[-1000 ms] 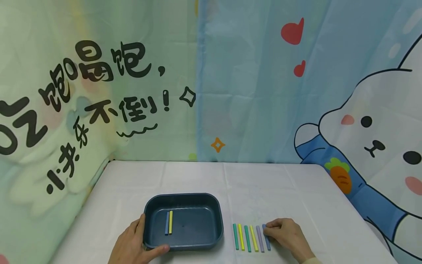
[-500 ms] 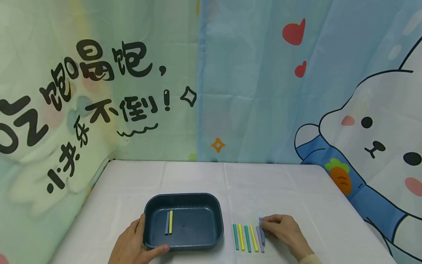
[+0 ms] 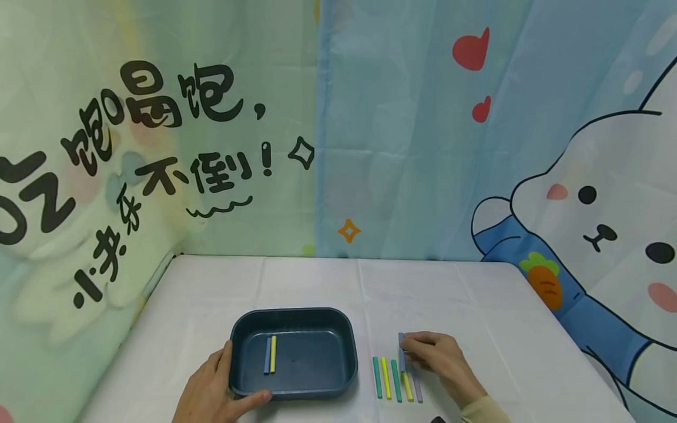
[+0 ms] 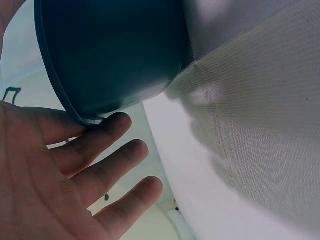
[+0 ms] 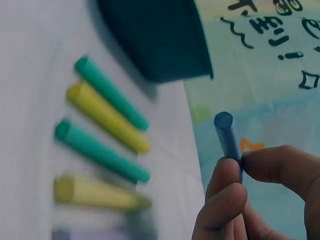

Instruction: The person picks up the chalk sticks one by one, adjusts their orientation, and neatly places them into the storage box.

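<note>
One dark blue rectangular plastic tray (image 3: pixel 346 335) holds two sticks: one blue stick (image 3: pixel 267 355) and one yellow stick (image 3: pixel 272 353). On the white cloth-covered surface (image 3: pixel 317 282) lie five sticks: two green (image 3: pixel 377 377), two yellow (image 3: pixel 386 378), one lilac (image 3: pixel 417 389). One more blue stick (image 3: pixel 401 351) is lifted. Two hands (image 3: pixel 208 390) show.

The blue stick (image 3: pixel 401 351) you hold is a short, round bar, lifted clear of the desk and pinched near one end, its free end pointing away from you, above the row of sticks. The dark blue tray (image 3: pixel 349 343) you steady is a shallow rounded rectangle, flat on the desk left of that row, with a blue and a yellow stick lying side by side inside.
</note>
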A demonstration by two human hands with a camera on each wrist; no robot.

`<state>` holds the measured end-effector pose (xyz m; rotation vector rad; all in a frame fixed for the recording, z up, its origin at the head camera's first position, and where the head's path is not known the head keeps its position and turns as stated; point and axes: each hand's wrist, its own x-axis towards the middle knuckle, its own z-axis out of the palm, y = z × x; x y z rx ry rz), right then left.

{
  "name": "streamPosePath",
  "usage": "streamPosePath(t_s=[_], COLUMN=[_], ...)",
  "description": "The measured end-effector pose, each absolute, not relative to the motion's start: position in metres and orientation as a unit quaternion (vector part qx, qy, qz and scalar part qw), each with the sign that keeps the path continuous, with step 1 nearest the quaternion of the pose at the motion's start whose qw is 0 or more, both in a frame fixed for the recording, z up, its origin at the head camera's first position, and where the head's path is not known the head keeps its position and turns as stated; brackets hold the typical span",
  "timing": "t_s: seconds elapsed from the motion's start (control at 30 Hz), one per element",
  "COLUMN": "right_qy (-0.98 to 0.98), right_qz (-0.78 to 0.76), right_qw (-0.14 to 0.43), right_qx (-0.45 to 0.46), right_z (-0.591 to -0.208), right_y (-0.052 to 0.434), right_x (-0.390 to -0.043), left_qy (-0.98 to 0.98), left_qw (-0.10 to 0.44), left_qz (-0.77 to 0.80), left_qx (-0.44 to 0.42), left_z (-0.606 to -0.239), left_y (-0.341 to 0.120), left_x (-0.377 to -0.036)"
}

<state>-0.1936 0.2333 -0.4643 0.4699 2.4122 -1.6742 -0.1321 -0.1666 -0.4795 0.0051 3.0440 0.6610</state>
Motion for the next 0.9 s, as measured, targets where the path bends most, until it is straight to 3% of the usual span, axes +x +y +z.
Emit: streamPosePath(t_s=[0.9], right_qy=[0.742], right_qz=[-0.661], right_qw=[0.077], right_qx=[0.083], right_z=[-0.440], right_y=[0.142], right_x=[-0.206], left_qy=[0.978], left_qw=[0.003], left_qz=[0.207], left_qx=[0.007], left_z=[-0.478], left_y=[-0.166], left_x=[-0.133])
